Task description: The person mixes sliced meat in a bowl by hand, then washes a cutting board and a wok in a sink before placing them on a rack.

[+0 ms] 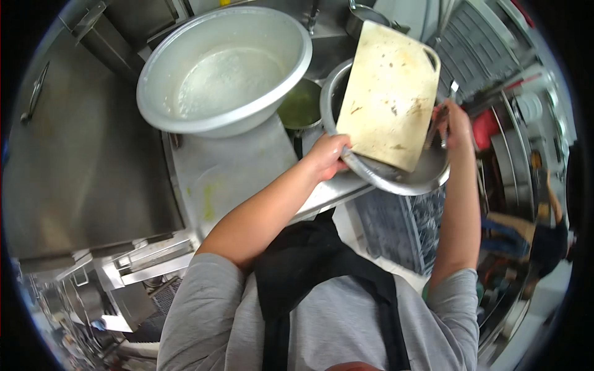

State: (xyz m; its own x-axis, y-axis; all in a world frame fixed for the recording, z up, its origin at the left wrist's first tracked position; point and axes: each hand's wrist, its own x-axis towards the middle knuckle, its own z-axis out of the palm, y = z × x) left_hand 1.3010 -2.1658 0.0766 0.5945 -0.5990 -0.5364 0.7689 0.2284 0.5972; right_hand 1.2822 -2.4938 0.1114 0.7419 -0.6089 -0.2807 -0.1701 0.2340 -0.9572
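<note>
My left hand (328,156) grips the near left rim of a large stainless-steel bowl (378,178), its thumb at the corner of a cutting board. That stained, cream-coloured cutting board (390,92) rests tilted in the bowl and covers much of its inside. At the bowl's right side, my right hand (455,123) is closed around metal utensils (437,130); their exact kind is blurred and partly hidden by the fingers. Left of the bowl stands a pan (299,104) with greenish liquid, its dark handle pointing toward me.
A big pale plastic basin (232,83), wet inside, stands on the steel counter (232,167). Behind are a sink (332,51) and a small metal pot (366,21). A grey dish rack (394,232) sits low on the right. Another person (547,236) stands far right.
</note>
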